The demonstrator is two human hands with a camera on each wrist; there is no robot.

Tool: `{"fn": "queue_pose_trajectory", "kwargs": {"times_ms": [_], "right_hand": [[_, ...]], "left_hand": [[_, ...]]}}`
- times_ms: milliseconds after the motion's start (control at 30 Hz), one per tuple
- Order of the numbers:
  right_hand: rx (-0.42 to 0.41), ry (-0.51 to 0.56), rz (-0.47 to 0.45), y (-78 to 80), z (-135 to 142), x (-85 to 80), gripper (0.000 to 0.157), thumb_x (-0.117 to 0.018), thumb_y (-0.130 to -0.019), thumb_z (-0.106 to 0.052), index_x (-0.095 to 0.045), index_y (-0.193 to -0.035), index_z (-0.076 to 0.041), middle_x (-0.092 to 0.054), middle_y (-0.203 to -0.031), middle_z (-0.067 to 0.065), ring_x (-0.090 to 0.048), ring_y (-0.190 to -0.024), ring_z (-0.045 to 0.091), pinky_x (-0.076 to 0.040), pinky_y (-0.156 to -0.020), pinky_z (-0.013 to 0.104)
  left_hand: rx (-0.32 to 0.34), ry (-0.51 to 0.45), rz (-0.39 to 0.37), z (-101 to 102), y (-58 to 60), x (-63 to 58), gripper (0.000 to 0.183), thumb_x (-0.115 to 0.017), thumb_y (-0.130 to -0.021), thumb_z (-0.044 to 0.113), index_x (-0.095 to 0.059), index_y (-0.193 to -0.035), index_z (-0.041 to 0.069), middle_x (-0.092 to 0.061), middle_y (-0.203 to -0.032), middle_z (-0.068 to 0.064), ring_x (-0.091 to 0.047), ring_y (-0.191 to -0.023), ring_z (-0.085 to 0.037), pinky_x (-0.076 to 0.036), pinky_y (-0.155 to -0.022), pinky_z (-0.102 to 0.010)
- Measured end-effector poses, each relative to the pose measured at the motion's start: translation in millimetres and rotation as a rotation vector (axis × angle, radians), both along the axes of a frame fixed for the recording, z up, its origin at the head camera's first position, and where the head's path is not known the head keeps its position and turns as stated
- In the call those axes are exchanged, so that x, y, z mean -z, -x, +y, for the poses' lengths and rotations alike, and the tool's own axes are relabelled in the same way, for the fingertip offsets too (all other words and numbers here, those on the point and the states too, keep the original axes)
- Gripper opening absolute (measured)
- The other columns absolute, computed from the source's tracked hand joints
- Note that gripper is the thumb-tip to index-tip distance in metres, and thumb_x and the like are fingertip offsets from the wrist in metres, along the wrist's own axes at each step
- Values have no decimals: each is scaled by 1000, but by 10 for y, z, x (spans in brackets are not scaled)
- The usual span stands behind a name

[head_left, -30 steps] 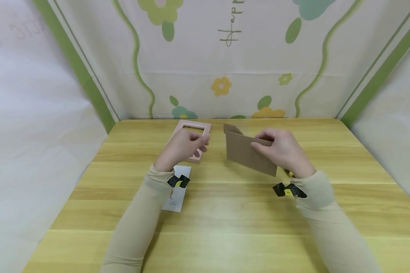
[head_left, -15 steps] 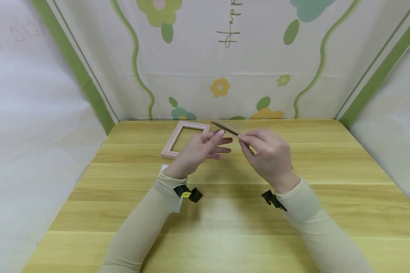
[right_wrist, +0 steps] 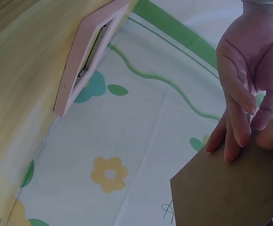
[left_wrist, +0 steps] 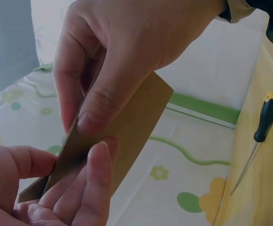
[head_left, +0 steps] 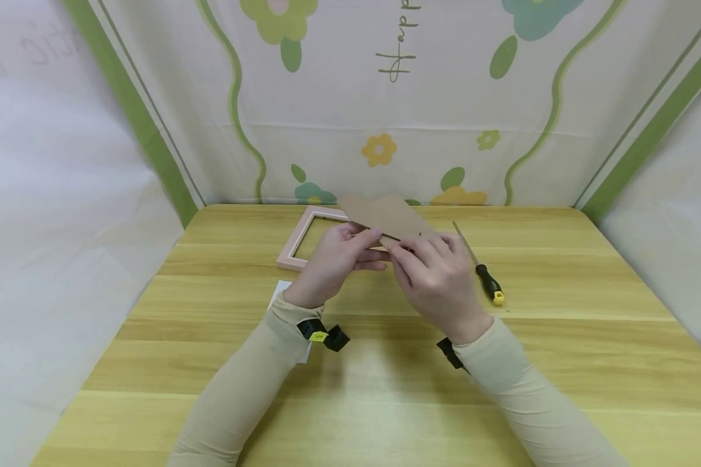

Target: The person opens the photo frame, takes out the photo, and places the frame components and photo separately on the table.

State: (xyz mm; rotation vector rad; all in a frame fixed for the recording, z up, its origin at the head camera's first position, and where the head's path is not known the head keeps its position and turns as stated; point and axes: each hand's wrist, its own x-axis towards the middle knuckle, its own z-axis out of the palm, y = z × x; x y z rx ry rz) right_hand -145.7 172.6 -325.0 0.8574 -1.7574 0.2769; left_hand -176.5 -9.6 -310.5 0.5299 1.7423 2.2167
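Note:
Both hands hold a thin brown backing board [head_left: 394, 217] above the table; a narrow dark gap shows along its near edge. My left hand [head_left: 339, 256] pinches that edge at the left between thumb and fingers, other fingers reaching underneath. From the right, my right hand [head_left: 441, 279] grips the same edge. In the left wrist view, the right thumb lies flat on the board [left_wrist: 136, 127], while left fingertips [left_wrist: 99, 162] press its face lower down. The right wrist view has left fingers [right_wrist: 235, 136] against the board [right_wrist: 221, 193].
Behind the left hand lies a pink picture frame [head_left: 297, 237]. A white card [head_left: 279, 293] is partly hidden under the left forearm. To the right rests a screwdriver [head_left: 489, 284] with a black and yellow handle. A flowered cloth [head_left: 327, 149] hangs behind the table's back edge.
The right hand has brought the board left and tilted it from upright to flatter. My left hand has moved right and taken its edge. The screwdriver has come into fuller view.

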Motion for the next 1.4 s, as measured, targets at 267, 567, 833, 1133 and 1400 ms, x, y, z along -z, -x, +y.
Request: {"fn": "queue_pose_trajectory", "kwargs": {"times_ms": [267, 567, 833, 1133, 1400], "right_hand": [[-38, -20, -161, 4, 54, 20, 25, -65, -91, -25, -77, -97, -4, -69, -92, 12, -64, -81, 32, -42, -83, 57], [-84, 202, -369, 79, 427, -175, 16, -69, -89, -12, -77, -84, 2, -73, -86, 14, -66, -77, 32, -44, -76, 48], [81, 298, -759, 240, 838, -185, 15, -69, -93, -12, -78, -91, -1, -73, -86, 11, -65, -76, 23, -47, -66, 30], [150, 285, -981, 366, 996, -126, 25, -64, -97, -23, -78, -101, -3, -75, -94, 12, -66, -77, 23, -50, -68, 33], [185, 274, -1053, 387, 1019, -111, 29, -62, -98, -26, -77, -104, -2, -74, -95, 13, -63, -79, 25, -48, -70, 39]], "left_hand": [[-74, 19, -25, -7, 73, 41, 17, -59, -100, 10, -62, -106, -6, -70, -94, -14, -72, -79, -20, -59, -76, -35], [-49, 114, -35, 8, 198, 153, 17, -62, -98, 9, -63, -109, -4, -71, -85, -10, -68, -68, -19, -59, -68, -36], [-12, 277, -102, 64, 303, 363, 18, -62, -99, 12, -64, -112, -2, -69, -85, -11, -68, -69, -20, -59, -70, -37], [19, 390, -143, 161, 335, 599, 21, -62, -99, 11, -63, -115, -2, -70, -89, -9, -67, -68, -18, -59, -68, -35], [30, 462, -147, 234, 321, 718, 21, -60, -99, 5, -60, -118, -5, -71, -93, -16, -68, -68, -19, -58, -60, -30]]}}
